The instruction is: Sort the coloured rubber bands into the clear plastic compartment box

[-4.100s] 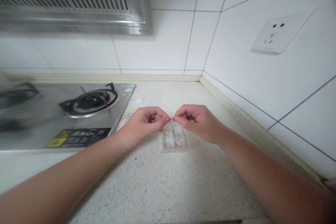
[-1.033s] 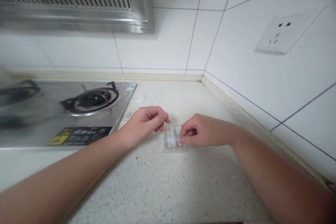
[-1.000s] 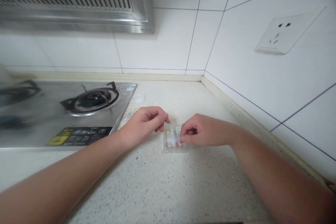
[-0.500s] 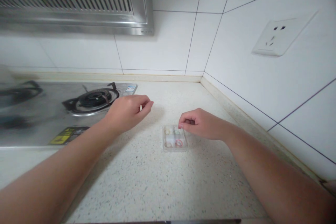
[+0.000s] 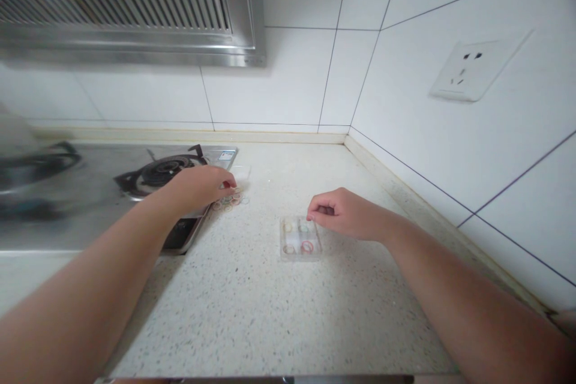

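Observation:
On the speckled counter stands a clear plastic compartment box (image 5: 300, 256) with small coloured elastic hair ties in its sections; a red hair tie (image 5: 307, 246) lies in the near right one. My right hand (image 5: 330, 210) is closed, thumb and fingertips at the box's far right corner. Beside the stove edge lies a loose pile of thin hair ties (image 5: 229, 204) in pale, brown and reddish tones. Over that pile is my left hand (image 5: 204, 186), fingers bent together, with a pale ring at the fingertips. The hand partly hides the pile.
A steel gas stove (image 5: 90, 216) with black burners takes up the left side, under a range hood (image 5: 245, 42). A thin clear lid-like piece (image 5: 243, 173) lies behind the pile. Tiled walls meet at the right, with a socket (image 5: 463, 69).
My left hand has moved left, away from beside the box, down to the pile of hair ties. My right hand stays at the box's corner. The view has shifted slightly.

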`<state>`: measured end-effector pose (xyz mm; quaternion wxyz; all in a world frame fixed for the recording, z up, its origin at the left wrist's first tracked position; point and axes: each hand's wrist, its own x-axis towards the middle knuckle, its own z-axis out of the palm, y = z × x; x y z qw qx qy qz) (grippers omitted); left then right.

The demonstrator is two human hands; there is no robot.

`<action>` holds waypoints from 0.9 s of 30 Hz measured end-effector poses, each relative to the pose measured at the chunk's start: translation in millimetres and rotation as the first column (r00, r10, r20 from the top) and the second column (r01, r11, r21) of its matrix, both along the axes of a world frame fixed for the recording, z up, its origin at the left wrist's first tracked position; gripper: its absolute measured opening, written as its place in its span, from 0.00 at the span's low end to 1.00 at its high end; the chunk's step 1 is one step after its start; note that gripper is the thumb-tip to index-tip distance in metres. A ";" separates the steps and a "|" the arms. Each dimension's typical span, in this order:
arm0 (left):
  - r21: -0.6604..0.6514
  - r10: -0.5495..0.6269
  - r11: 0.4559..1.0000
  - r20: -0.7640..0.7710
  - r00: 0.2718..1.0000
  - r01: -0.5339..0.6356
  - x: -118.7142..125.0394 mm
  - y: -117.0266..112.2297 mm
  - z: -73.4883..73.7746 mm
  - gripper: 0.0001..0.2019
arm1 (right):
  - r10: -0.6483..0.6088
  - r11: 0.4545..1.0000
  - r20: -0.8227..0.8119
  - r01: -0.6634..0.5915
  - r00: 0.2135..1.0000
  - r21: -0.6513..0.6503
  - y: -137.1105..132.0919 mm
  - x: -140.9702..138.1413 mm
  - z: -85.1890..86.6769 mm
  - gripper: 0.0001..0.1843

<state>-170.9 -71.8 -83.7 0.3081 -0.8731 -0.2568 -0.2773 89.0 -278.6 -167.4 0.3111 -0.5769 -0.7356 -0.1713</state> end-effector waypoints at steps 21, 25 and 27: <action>0.004 -0.068 0.998 -0.064 0.996 0.069 -0.7 -5.6 -5.1 0.15 | 0.012 1.000 0.019 -0.012 1.000 -0.006 0.3 1.7 0.4 0.13; 0.060 -0.061 0.996 0.008 0.998 0.061 1.6 -15.1 -5.7 0.15 | 0.010 1.000 0.030 -0.010 0.999 0.001 0.4 2.4 -0.1 0.13; 0.064 -0.102 0.993 0.032 0.994 0.100 4.6 -20.4 -7.5 0.15 | 0.013 1.000 0.028 -0.013 1.000 0.000 0.6 1.9 -0.5 0.13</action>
